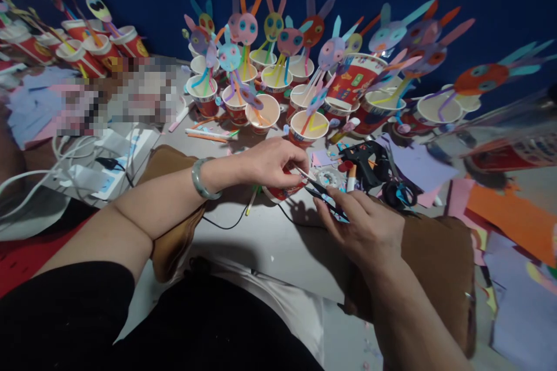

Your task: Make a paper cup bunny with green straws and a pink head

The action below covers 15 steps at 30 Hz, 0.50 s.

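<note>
Beneath the curled fingers of my left hand [277,163] is a red patterned paper cup [284,192], tilted and partly hidden by the hand. A thin pale strip [305,173] shows at those fingertips; whether it belongs to the cup I cannot tell. My right hand [363,223] pinches black tweezers [327,202], their tips pointing left, close to the pale strip. Just behind the tweezers lies a white ring-shaped piece [331,178] among small paper scraps. A black glue gun [365,159] and black-handled scissors [399,192] rest right of it.
Behind my hands stand several paper cups [263,113] with coloured paper rabbit figures [290,42]. Loose pens [206,134] lie left of centre. A power strip [119,165] with white cables is at left. Brown cushions [439,266] flank my arms; coloured paper [517,220] lies right.
</note>
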### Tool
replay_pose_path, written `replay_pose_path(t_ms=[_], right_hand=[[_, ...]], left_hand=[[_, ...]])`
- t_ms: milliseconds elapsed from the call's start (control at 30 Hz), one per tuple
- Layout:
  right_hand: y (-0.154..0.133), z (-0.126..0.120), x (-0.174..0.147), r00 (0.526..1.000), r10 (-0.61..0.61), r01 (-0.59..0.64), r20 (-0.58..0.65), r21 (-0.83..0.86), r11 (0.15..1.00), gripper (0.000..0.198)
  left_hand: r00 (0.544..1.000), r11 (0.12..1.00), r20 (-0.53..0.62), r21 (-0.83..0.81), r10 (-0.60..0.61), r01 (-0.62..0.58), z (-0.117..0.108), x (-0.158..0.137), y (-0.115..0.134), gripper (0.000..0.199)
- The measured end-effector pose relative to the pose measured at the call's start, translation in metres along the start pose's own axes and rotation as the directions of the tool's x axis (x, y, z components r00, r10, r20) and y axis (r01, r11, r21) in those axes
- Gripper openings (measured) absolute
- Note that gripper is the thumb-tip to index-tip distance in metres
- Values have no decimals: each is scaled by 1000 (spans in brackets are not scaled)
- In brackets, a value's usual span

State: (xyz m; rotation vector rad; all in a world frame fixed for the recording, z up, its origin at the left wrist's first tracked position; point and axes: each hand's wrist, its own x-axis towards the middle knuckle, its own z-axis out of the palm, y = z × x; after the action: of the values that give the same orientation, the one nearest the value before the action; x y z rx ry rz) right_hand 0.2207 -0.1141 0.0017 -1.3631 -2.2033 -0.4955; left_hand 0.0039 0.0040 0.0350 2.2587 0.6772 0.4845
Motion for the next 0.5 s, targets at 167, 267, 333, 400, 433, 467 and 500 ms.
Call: replay_pose_path(t_ms=[167, 267, 333, 400, 433, 467, 500], right_hand=[[-2, -1, -1, 999, 21, -22, 29, 17, 1000, 22], [-3, -2, -3, 996, 56, -59, 66, 46, 997, 21], [-3, -3, -3, 995, 66, -72, 77, 85, 994, 21], [-4, -5, -3, 993, 73, -86, 92, 142, 986, 20], [-4, -6, -3, 992, 77, -94, 103, 175, 980, 19], [-4, -7, -2, 990, 81, -103, 111, 207, 973, 19], [-4, -8, -2, 989, 89, -115, 120, 236, 965, 19]], left_hand=[[1000, 997, 18, 71, 3, -5, 0, 0, 3, 15], [999, 995, 40, 103, -2, -2, 1, 0, 4, 15], [998, 993, 55, 120, 1, -7, 1, 0, 4, 16], [997, 991, 71, 129, 12, -21, 2, 0, 3, 17], [997, 991, 77, 130, 20, -30, 3, 0, 3, 17], [996, 991, 83, 130, 30, -40, 3, 0, 3, 17], [995, 990, 88, 129, 40, -51, 4, 0, 3, 17]])
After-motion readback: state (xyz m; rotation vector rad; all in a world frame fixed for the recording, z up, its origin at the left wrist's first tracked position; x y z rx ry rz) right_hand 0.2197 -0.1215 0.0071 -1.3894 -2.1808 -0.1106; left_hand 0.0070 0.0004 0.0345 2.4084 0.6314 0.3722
